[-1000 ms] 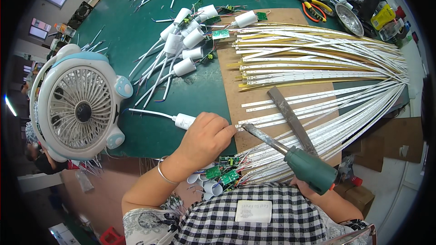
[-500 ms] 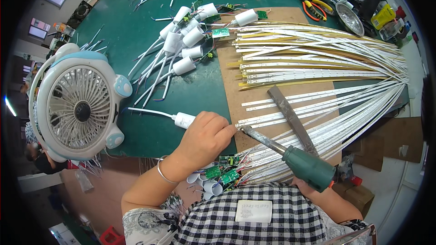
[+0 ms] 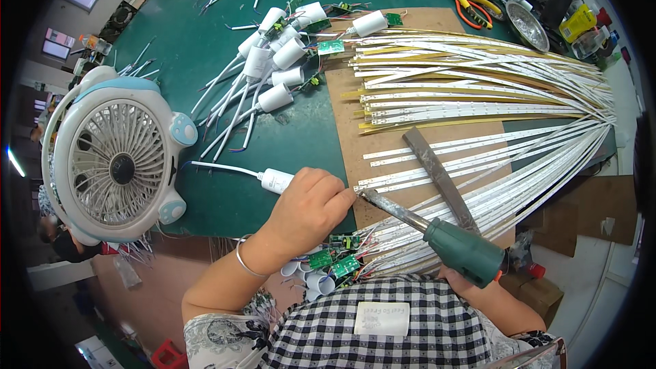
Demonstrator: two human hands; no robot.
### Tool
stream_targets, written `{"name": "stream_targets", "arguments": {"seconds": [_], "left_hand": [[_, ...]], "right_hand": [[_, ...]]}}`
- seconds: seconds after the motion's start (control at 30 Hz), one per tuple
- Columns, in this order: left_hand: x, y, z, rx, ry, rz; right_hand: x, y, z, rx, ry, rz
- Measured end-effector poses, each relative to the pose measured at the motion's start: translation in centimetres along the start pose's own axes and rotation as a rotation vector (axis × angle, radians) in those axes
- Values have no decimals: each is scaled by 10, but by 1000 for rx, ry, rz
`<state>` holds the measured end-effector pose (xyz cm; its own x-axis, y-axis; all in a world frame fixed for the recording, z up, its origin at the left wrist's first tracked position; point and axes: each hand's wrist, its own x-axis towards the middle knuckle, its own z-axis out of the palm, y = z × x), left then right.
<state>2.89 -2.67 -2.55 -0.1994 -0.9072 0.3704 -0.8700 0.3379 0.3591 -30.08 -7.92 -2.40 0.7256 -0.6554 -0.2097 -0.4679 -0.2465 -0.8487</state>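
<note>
Green soldering iron point(image 3: 463, 253), right hand point(image 3: 455, 282) mostly hidden, left hand point(image 3: 311, 206) overlapping cylinder point(image 3: 275, 181)

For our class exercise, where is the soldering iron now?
In the head view, the soldering iron is right of centre, its green handle just below the dark flat bar and its tip near the left ends of white strips.

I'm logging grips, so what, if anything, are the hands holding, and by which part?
The right hand holds the soldering iron by its green handle; what the left hand holds is hidden.
</note>
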Motion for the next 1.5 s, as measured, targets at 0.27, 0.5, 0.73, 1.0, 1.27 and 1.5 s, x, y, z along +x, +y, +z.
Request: {"name": "stream_targets", "arguments": {"seconds": [0.27, 0.5, 0.73, 1.0, 1.27, 1.5], "left_hand": [[2, 1, -1, 2, -11, 14], [1, 0, -1, 16, -25, 7], [4, 3, -4, 43, -33, 29], [3, 5, -3, 72, -39, 28], [3, 5, -3, 61, -42, 19], [4, 5, -3, 59, -42, 20]], "right_hand": [[-1, -1, -1, 65, 48, -13], [-9, -18, -18, 450, 3, 73], [-7, -22, -14, 328, 49, 123], [-7, -12, -8, 196, -57, 197], [-2, -14, -6, 234, -40, 151], [-2, -11, -5, 296, 104, 52]]}}
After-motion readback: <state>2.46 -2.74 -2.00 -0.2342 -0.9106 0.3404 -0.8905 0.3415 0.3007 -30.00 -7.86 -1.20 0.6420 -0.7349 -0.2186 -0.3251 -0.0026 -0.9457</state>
